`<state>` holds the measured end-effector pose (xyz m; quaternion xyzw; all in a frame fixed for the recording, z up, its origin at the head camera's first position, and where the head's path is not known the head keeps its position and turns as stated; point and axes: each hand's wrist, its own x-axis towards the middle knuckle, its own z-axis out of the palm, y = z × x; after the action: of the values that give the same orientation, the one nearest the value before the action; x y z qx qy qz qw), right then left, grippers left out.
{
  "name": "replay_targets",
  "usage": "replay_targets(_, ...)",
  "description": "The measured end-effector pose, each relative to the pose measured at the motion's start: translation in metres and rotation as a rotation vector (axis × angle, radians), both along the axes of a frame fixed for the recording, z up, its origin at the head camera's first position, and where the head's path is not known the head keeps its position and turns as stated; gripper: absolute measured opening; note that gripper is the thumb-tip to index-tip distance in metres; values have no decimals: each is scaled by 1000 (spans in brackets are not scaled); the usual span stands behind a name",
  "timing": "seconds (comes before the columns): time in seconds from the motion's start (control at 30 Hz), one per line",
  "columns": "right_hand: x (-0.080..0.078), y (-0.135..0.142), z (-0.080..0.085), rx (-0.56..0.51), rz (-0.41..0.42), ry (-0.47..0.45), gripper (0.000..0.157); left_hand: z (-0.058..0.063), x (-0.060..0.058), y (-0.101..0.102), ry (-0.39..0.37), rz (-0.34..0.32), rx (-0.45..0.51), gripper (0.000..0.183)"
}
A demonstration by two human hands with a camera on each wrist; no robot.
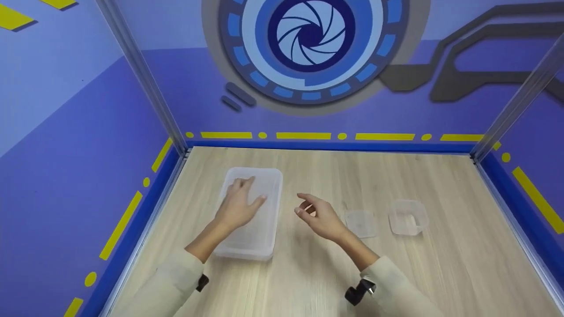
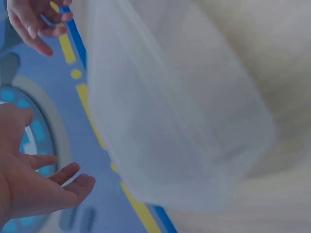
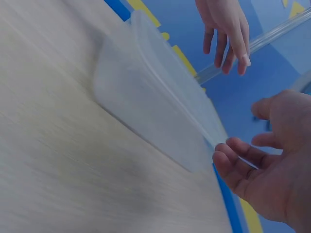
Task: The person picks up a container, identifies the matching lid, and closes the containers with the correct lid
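A large translucent plastic box (image 1: 260, 229) with its lid on stands at the left of the wooden table, its long side running away from me. My left hand (image 1: 238, 206) is above the lid with fingers spread and slightly bent; the left wrist view shows a gap between this hand (image 2: 43, 179) and the box (image 2: 160, 107). To the right of the box my right hand (image 1: 321, 218) hovers with loosely curled fingers, holding nothing. In the right wrist view that hand (image 3: 272, 155) is beside the box (image 3: 146, 97), its fingertips overlapping the far end.
A small flat clear lid (image 1: 361, 223) lies right of my right hand. Farther right sits a small clear open container (image 1: 408, 218) with a little pale thing inside. Blue printed panels (image 1: 176, 97) wall the table at the back and both sides, joined by metal posts (image 1: 143, 79).
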<state>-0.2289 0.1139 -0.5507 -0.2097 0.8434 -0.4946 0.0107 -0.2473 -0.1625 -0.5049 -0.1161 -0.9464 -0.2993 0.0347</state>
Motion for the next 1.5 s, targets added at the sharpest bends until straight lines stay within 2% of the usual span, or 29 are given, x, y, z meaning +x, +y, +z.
replay_targets(0.13,4,16,16,29,16,89,55,10,5,22,-19,-84,-19,77)
replay_targets(0.3,8,35,29,26,14,124,58,16,3,37,1,-145,-24,80)
replay_targets(0.77,12,69,45,118,-9,158,65,25,-2,64,53,-218,-60,80)
replay_targets(0.93,10,78,47,152,-15,166,67,28,-3,70,40,-228,-76,80)
replay_targets(1.07,9,88,46,173,-34,175,67,27,-7,77,43,-241,-69,79)
replay_targets(1.3,3,109,43,203,-75,208,70,19,-21,91,100,-258,-2,75)
replay_targets(1.5,1,123,40,195,-85,214,72,14,-25,105,78,-262,17,75)
